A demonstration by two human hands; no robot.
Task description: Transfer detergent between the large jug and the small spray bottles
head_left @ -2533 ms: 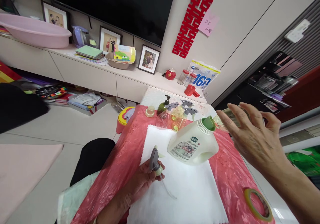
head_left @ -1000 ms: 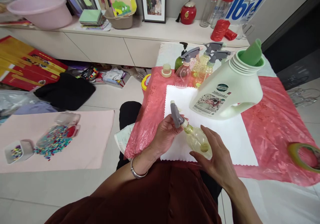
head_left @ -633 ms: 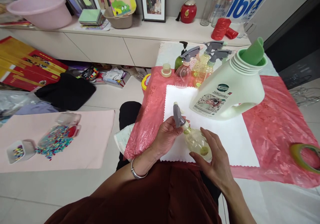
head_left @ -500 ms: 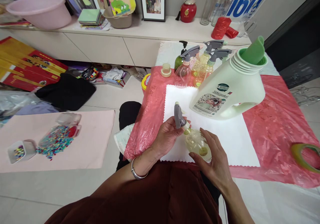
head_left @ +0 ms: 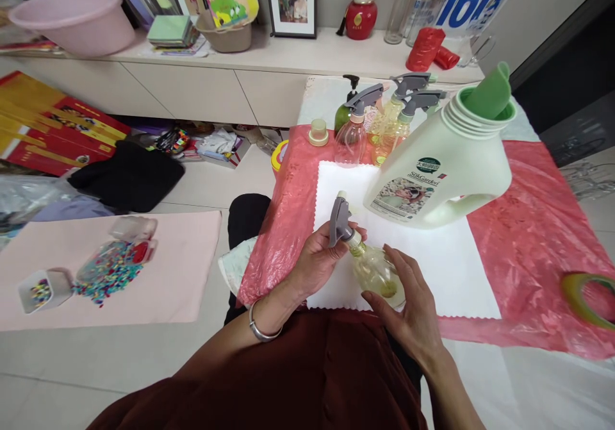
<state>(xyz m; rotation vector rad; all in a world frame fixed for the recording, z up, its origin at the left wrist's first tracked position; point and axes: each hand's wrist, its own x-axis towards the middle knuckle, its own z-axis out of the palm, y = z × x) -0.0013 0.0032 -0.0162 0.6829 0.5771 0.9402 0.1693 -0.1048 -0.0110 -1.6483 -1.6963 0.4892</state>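
Note:
A clear, yellowish spray bottle [head_left: 375,273] with a grey trigger head [head_left: 339,220] is tilted over the white sheet [head_left: 446,266], its nozzle towards the upper left. My left hand [head_left: 317,257] is closed round the neck and collar, just under the trigger. Against the lower body rests my right hand [head_left: 413,298], thumb and fingers gripping it from either side. Some pale liquid shows near the base. Beyond the sheet stands a large pale green SilkGarden jug [head_left: 451,167], uncapped, with a green scoop-like piece [head_left: 490,93] in its mouth.
Several other spray bottles [head_left: 353,138] and a pale cap [head_left: 318,132] stand at the table's far side on red plastic film [head_left: 273,225]. A tape roll [head_left: 590,298] lies at right. At left, small coloured pieces [head_left: 108,276] are spilled on a pink surface [head_left: 182,257].
The grey trigger head has shifted slightly left and turned a little in my left hand. My right hand stays round the bottle body almost unmoved.

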